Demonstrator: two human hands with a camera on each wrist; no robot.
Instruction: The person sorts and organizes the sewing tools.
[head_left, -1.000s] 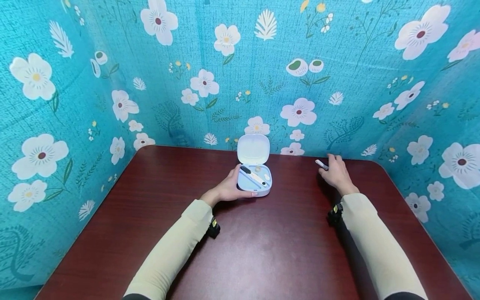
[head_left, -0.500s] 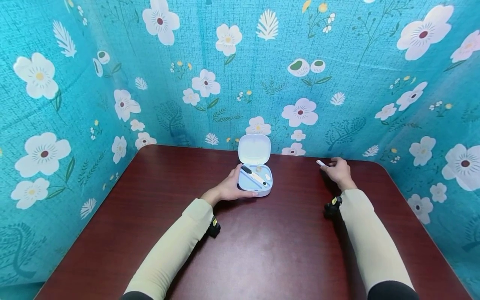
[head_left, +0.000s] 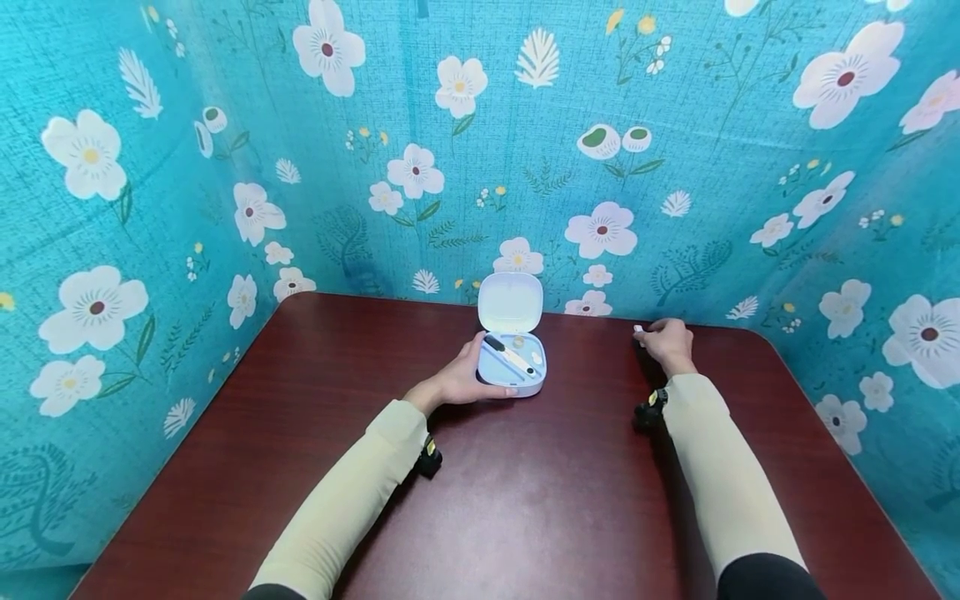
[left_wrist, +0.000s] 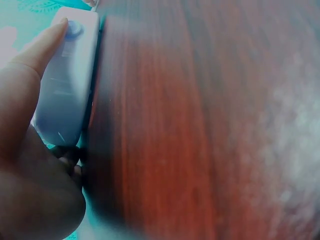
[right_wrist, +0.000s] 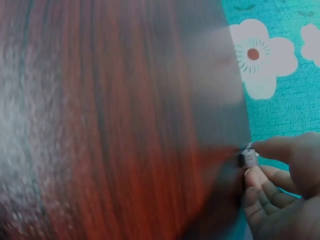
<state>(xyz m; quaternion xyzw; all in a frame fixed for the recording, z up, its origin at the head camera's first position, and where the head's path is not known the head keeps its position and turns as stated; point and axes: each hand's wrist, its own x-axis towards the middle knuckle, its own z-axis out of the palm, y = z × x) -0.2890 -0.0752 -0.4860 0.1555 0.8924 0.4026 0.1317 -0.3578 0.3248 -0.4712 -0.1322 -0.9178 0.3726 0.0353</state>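
A small pale-blue case (head_left: 525, 388) sits near the table's back edge, its white lid (head_left: 510, 302) raised. Inside, a black-and-white pen-like tool (head_left: 513, 357) lies slantwise, with small pale bits beside it. My left hand (head_left: 459, 379) grips the case from its left side. In the left wrist view the thumb lies along the case's front wall (left_wrist: 67, 85), its tip by a round catch. Farther right, my right hand (head_left: 669, 343) pinches a small white piece (head_left: 639, 332). The right wrist view shows this white piece (right_wrist: 249, 158) between thumb and fingertips, mostly covered, with faint dark marks.
The dark red-brown table (head_left: 487, 500) has a glossy top. A teal flowered cloth (head_left: 420, 100) hangs right behind its back edge and along both sides. Black wrist cameras (head_left: 429, 458) sit under both sleeves.
My right hand has drawn slightly left and turned, and less of the white piece shows now than a second ago. The left hand and the case keep their place.
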